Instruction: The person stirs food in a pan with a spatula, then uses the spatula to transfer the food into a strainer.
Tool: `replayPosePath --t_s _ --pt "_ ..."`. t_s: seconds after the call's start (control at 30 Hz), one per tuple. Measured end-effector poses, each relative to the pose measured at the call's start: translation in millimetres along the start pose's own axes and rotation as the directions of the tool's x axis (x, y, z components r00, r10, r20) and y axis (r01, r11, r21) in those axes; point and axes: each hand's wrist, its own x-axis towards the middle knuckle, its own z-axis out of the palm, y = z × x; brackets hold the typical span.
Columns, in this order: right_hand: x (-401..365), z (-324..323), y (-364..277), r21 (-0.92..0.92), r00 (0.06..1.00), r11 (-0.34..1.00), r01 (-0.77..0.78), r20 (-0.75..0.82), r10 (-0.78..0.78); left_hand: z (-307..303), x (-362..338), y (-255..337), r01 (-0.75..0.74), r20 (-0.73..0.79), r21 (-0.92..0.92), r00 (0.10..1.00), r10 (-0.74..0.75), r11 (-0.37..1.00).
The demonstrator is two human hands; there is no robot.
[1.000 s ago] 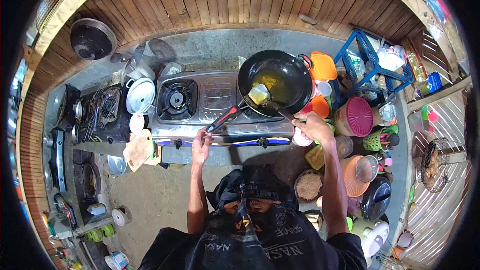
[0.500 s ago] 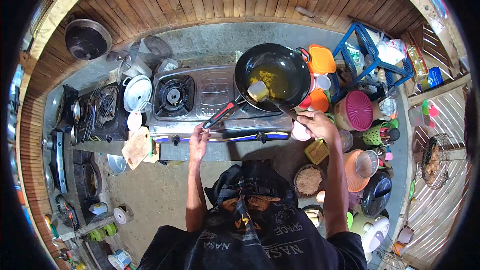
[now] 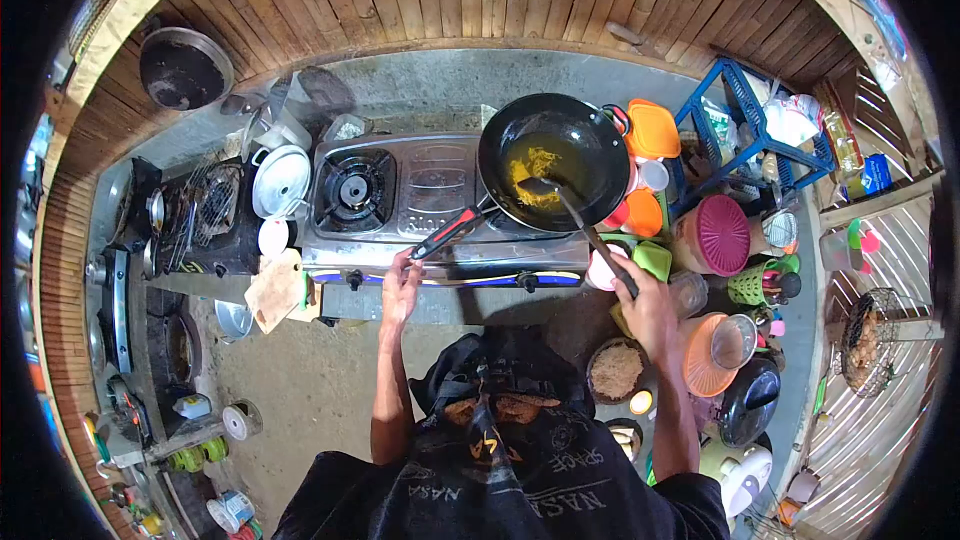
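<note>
A black wok with a long black-and-red handle sits over the right side of the stove. Oil and a yellow, crumbly paste lie inside it. My left hand is closed at the end of the wok's handle. In my right hand is a dark spatula, gripped by its handle. Its head rests in the wok at the paste's lower edge, with the shaft slanting over the near right rim.
The bare left burner is beside the wok. Orange containers, a pink-lidded tub and a blue rack crowd the right. A lidded pot and chopping board stand left. Below my right arm is a brown-filled bowl.
The spatula's head has turned and moved right into the paste; its pale glare is gone. My right hand has lowered slightly. My left hand stays at the wok handle.
</note>
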Motion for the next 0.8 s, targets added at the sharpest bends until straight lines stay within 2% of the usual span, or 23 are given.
replayPosePath --t_s 0.1,0.2,0.3,0.33,0.4,0.47,0.63,0.7,0.8 --pt "-5 14 -7 -0.164 0.998 0.985 0.059 -0.025 -0.064 0 0 2 0.008 -0.008 0.013 1.000 -0.008 1.000" --pt "1 31 -19 -0.265 0.999 0.964 -0.027 -0.027 0.021 1 0 2 0.000 0.002 -0.002 1.000 0.000 1.000" --pt "5 35 -22 -0.293 0.997 0.956 0.004 -0.077 -0.028 1 1 2 -0.009 0.001 -0.013 1.000 0.009 1.000" --pt "2 27 -32 -0.315 0.998 0.949 -0.021 -0.065 0.001 -1 2 1 -0.012 -0.005 -0.012 1.000 0.012 1.000" --pt "-8 11 -43 -0.315 0.999 0.949 -0.028 -0.040 0.017 -2 2 0 -0.027 0.015 0.053 1.000 0.026 0.998" --pt "-16 4 -49 -0.319 1.000 0.947 -0.029 -0.021 0.023 -3 1 0 -0.024 0.010 0.044 1.000 0.024 0.999" --pt "-12 25 -54 -0.343 1.000 0.939 -0.018 0.009 0.022 1 4 -3 -0.012 0.011 0.074 1.000 0.011 0.997" --pt "1 37 -54 -0.293 0.995 0.951 -0.103 -0.012 0.104 4 6 -5 -0.046 -0.020 0.050 0.999 0.047 0.998" --pt "4 36 -56 -0.289 0.994 0.951 -0.106 -0.047 0.096 2 6 0 -0.034 -0.003 0.089 0.999 0.035 0.995"
